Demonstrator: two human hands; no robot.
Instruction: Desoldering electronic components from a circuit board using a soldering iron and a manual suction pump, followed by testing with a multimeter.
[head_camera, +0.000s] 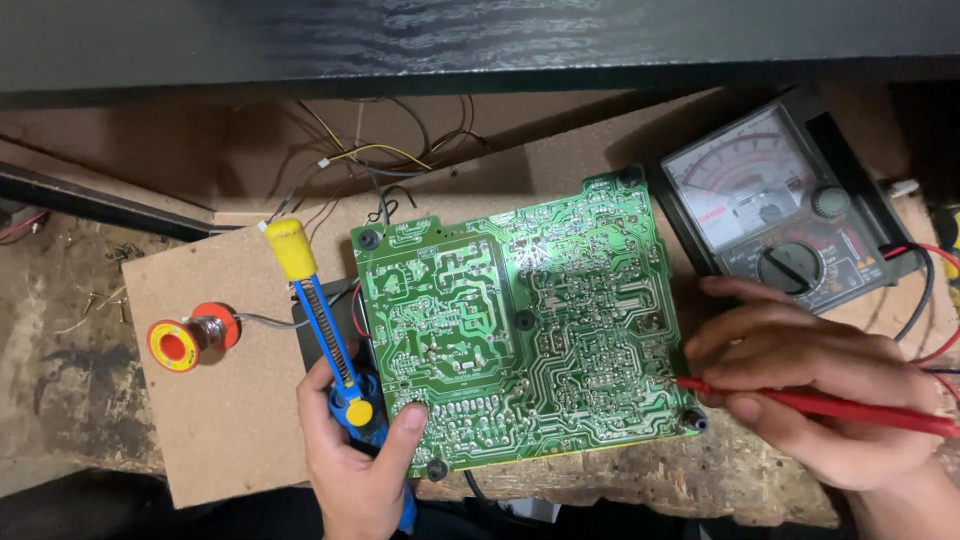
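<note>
While the left hand (355, 455) clamps the blue desoldering pump (330, 345) and board edge at seven o'clock, the right hand (800, 390) pinches the red probe (820, 405) at three o'clock; the green circuit board (520, 330) looks light, stiff, fragile, best held by edges.

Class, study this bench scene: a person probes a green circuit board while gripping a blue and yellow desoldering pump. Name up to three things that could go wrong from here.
1. The red probe touches the green circuit board near its right edge among dense traces; a slip might bridge neighbouring joints.
2. The left hand holds both the board and the desoldering pump, so the grip could slip and shift the board.
3. The meter leads trail beside the right hand and might snag.
</note>
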